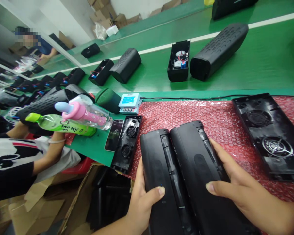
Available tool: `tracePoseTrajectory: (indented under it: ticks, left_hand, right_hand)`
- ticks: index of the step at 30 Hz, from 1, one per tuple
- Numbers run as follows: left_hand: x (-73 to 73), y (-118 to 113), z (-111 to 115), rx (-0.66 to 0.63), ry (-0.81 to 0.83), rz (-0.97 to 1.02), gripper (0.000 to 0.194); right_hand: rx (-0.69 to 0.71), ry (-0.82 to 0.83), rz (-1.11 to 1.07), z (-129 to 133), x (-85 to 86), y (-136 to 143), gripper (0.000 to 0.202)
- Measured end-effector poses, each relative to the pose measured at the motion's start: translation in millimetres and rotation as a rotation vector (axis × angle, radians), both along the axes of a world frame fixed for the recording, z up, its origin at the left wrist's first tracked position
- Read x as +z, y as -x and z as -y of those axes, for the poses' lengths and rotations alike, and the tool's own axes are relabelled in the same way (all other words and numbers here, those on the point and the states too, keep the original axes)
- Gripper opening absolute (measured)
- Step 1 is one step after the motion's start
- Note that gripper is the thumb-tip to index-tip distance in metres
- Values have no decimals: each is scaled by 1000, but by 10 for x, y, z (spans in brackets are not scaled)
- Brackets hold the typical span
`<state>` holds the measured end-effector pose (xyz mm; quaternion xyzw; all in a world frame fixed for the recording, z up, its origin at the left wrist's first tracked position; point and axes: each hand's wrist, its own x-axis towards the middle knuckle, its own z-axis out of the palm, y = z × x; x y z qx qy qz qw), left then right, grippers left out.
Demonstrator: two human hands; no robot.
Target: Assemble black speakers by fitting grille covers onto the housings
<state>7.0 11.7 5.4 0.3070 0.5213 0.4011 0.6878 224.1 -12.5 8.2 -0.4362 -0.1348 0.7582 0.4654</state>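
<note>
Two long black plastic speaker housings lie side by side before me, almost touching. My left hand [144, 202] grips the left speaker housing [155, 163], its thumb across the top face and its fingers hidden down the outer side. Round the right speaker housing [197, 163] my right hand [232, 179] is closed, thumb on top and fingers along the far edge. Under their upper ends is red bubble wrap [186, 112]. A black speaker panel [271, 137] with two round grilles rests to the right. A narrower black panel [127, 143] leans by the wrap's left edge.
A phone [114, 135], a blue meter [129, 102], a green bottle [61, 124] and a pink-topped bottle [88, 114] stand left. Beyond, a green belt [152, 71] carries an open speaker shell [178, 62] and a closed speaker [218, 52]. A co-worker's arm [49, 153] is at left, above cardboard boxes [36, 205].
</note>
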Motion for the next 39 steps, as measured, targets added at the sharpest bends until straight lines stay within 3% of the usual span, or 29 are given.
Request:
tracePoseTrajectory:
  ticks: [5, 14, 19, 22, 24, 26, 28, 31, 33, 36, 39]
  left_hand:
    - [9, 2, -11, -5, 11, -8, 92]
    - [31, -37, -8, -7, -16, -59, 89]
    - [18, -79, 39, 53, -39, -119, 87]
    - [-27, -71, 68, 82, -227, -305, 83]
    - [-46, -53, 62, 79, -559, -510, 72]
    - [-38, -36, 19, -51, -921, -678, 55]
    - [-6, -26, -71, -320, -1158, -827, 46]
    - [60, -35, -286, -792, -1450, -1025, 50]
    - [89, -51, -443, -989, -1653, -1075, 56]
    - [66, -69, -603, -1061, -1781, -1035, 62]
    - [-65, -88, -590, -1055, -1780, -1010, 65]
  right_hand:
    - [-21, -58, -6, 10, -10, 7, 97]
    - [-38, 14, -12, -13, 28, 32, 102]
    - [-44, -118, 149, -24, 5, 54, 100]
    - [-42, -216, 320, -39, -17, 55, 97]
    - [-25, -235, 376, -57, -36, 53, 92]
    - [-13, -232, 403, -79, -67, 52, 88]
    - [-14, -222, 400, -101, -111, 50, 86]
    - [-13, -242, 427, -118, -171, 28, 84]
    - [27, -266, 440, -122, -180, -17, 86]
    - [230, -366, 590, -191, -148, -152, 68]
    - [499, -545, 1050, -477, -96, -377, 43]
